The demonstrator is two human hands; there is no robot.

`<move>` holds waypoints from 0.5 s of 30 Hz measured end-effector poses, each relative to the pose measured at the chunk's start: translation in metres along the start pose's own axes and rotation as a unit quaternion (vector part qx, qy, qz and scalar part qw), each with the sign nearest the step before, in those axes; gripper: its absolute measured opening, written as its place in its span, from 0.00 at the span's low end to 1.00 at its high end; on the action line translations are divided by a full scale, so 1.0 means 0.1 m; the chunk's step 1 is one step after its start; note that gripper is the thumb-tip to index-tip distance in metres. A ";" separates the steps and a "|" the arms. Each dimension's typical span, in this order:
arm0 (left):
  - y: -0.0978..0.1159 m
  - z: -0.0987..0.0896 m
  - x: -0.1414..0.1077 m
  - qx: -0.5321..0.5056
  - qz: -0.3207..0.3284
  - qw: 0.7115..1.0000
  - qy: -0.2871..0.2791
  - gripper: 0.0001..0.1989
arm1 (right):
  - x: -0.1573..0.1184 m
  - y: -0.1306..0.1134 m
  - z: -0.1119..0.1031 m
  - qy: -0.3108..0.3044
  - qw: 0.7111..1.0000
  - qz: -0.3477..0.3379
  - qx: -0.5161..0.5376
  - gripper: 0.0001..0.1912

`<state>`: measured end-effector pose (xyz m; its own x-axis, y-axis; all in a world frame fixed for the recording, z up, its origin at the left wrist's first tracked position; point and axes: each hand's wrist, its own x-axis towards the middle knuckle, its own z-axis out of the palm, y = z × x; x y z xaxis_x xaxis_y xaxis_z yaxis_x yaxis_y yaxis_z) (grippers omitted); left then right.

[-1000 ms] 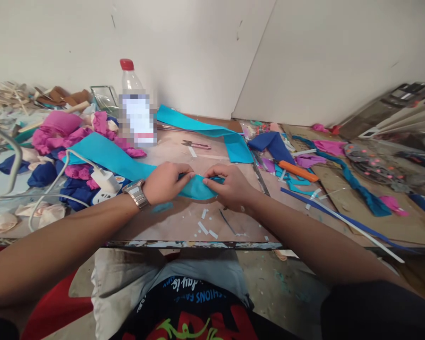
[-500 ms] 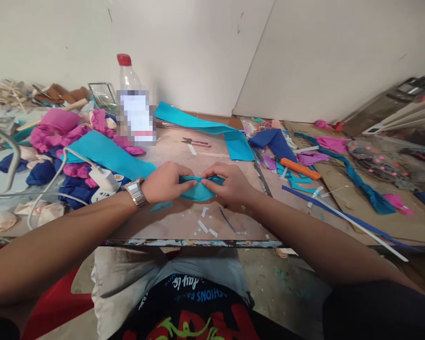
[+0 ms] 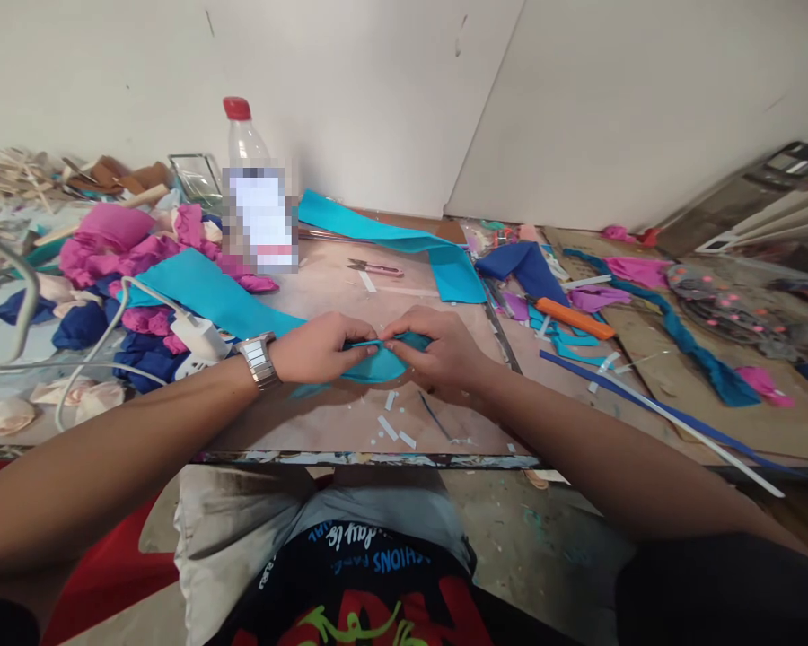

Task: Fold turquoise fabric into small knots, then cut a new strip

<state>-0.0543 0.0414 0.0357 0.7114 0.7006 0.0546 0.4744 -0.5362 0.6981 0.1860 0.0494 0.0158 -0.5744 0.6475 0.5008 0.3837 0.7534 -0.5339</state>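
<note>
A turquoise cloth piece [image 3: 377,366] is pinched between my two hands above the table near its front edge. My left hand [image 3: 320,348], with a metal watch on its wrist, grips the cloth's left part between thumb and fingers. On the other side my right hand [image 3: 437,348] pinches the upper edge, its fingertips close to those of my left hand. A long turquoise strip [image 3: 225,301] runs from the left toward my left hand. Behind my hands lie pink thread snips [image 3: 375,269] and another turquoise strip [image 3: 383,235].
Pink and navy cloth pieces [image 3: 111,238] are heaped at the left beside a white plug [image 3: 202,336]. A bottle [image 3: 246,139] stands behind a phone [image 3: 266,220]. On the right lie an orange cutter [image 3: 575,318], cloth scraps and a white stick [image 3: 693,435].
The fingers of both hands have shifted slightly on the cloth, and its front fold hangs a little differently. The view has moved slightly.
</note>
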 end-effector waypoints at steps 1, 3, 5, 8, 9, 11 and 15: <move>0.00 0.00 0.00 0.004 -0.002 1.000 0.004 0.15 | 0.00 0.00 -0.01 -0.004 1.000 -0.001 -0.001 0.07; 0.00 -0.01 0.00 0.006 -0.008 1.000 0.012 0.14 | 0.00 -0.02 -0.02 -0.009 1.000 -0.007 -0.005 0.07; 0.01 -0.02 -0.01 0.000 -0.014 1.000 0.012 0.13 | 0.01 -0.02 -0.04 -0.015 1.000 -0.016 -0.012 0.08; 0.01 -0.02 -0.01 -0.020 -0.021 1.000 0.001 0.11 | 0.02 -0.03 -0.05 -0.022 0.999 -0.024 -0.020 0.07; 0.01 -0.02 -0.01 -0.023 -0.022 0.999 -0.001 0.11 | 0.02 -0.03 -0.06 -0.024 0.999 -0.025 -0.022 0.07; 0.01 -0.02 -0.01 -0.023 -0.025 0.999 -0.003 0.11 | 0.02 -0.03 -0.06 -0.023 0.999 -0.030 -0.025 0.07; 0.01 -0.02 -0.01 -0.025 -0.033 0.999 -0.002 0.11 | 0.01 -0.01 -0.05 -0.014 0.998 -0.058 -0.019 0.07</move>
<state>-0.0557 0.0408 0.0377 0.6814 0.7319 0.0047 0.4941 -0.4647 0.7347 0.1880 0.0497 0.0204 -0.6359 0.5534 0.5379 0.3411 0.8268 -0.4474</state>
